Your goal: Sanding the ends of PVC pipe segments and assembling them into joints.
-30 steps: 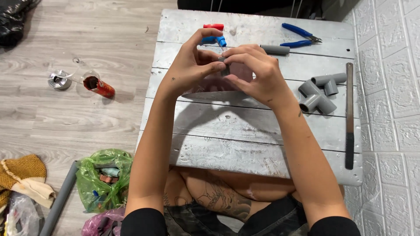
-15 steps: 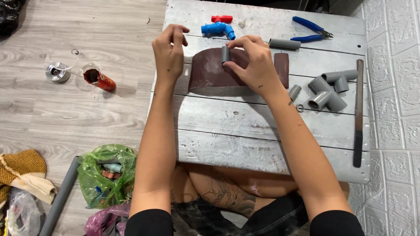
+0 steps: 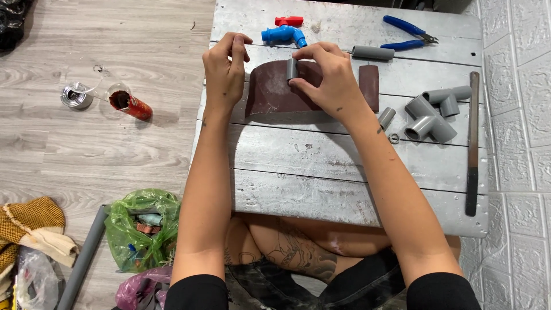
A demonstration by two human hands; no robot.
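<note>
My right hand (image 3: 328, 80) pinches a short grey pipe piece (image 3: 291, 69) upright against a brown sheet of sandpaper (image 3: 270, 92) that lies on the grey wooden table (image 3: 321, 172). My left hand (image 3: 225, 69) rests at the sheet's left edge with fingers curled, pressing down on it. A blue tap with a red handle (image 3: 283, 33) lies just beyond both hands.
Grey pipe fittings (image 3: 431, 117) and a short pipe (image 3: 373, 53) lie to the right, with blue pliers (image 3: 408, 33) and a long file (image 3: 472, 143) by the white wall. On the floor at left are a wire spool (image 3: 76, 95), a red can (image 3: 130, 104) and a green bag (image 3: 142, 229).
My hands came apart from the middle of the table; the sandpaper now lies flat, my left hand on its edge and my right hand holding the pipe piece on it.
</note>
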